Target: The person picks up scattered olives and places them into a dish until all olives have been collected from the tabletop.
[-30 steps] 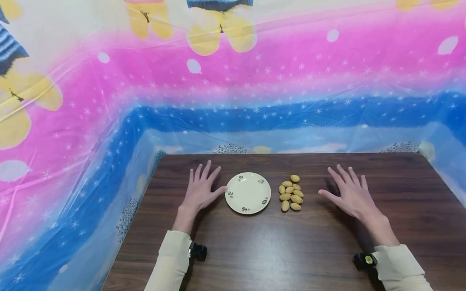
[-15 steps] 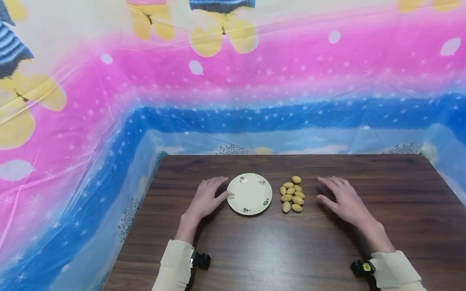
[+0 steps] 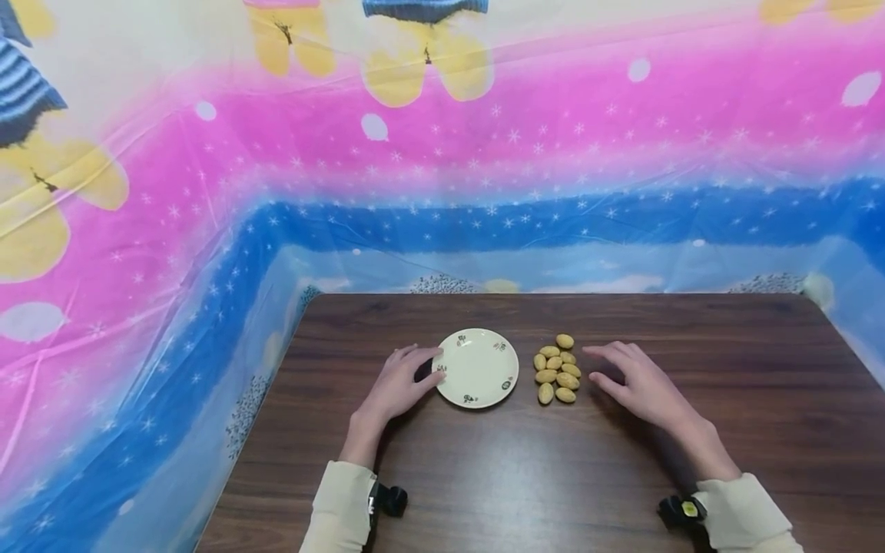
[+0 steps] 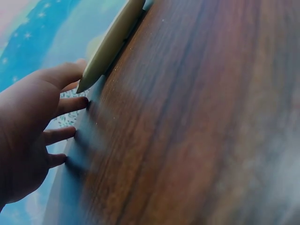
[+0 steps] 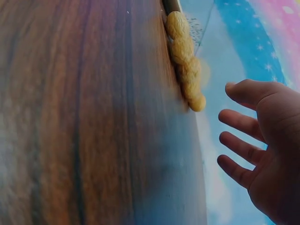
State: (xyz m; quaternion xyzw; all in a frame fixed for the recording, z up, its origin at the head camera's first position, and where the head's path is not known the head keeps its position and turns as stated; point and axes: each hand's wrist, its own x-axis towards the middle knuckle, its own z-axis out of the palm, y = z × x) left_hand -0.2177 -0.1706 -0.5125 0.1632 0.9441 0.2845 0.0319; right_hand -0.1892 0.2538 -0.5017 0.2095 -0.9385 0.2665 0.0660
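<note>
A small white plate (image 3: 475,369) with little printed motifs sits on the dark wooden table (image 3: 484,476). My left hand (image 3: 399,388) is at the plate's left edge, thumb and forefinger spread apart over the rim. In the left wrist view, the hand (image 4: 33,117) reaches the edge of the plate (image 4: 110,47), and the other fingers extend below it. Right of the plate lies a cluster of yellow-brown, nut-like ovals (image 3: 556,370) with rough skins. Close to their right side is my right hand (image 3: 646,388), holding nothing. The right wrist view shows its fingers (image 5: 241,123) loosely bent, apart from the ovals (image 5: 183,51).
A pink and blue printed cloth (image 3: 442,177) hangs behind the table and along its left side. Black wrist cameras are strapped at the left sleeve (image 3: 339,503) and the right sleeve (image 3: 743,511).
Both hands have moved inward from their spread-finger pose, the left onto the plate's rim and the right closer to the ovals. Their fingers have relaxed. Plate and ovals have stayed in place.
</note>
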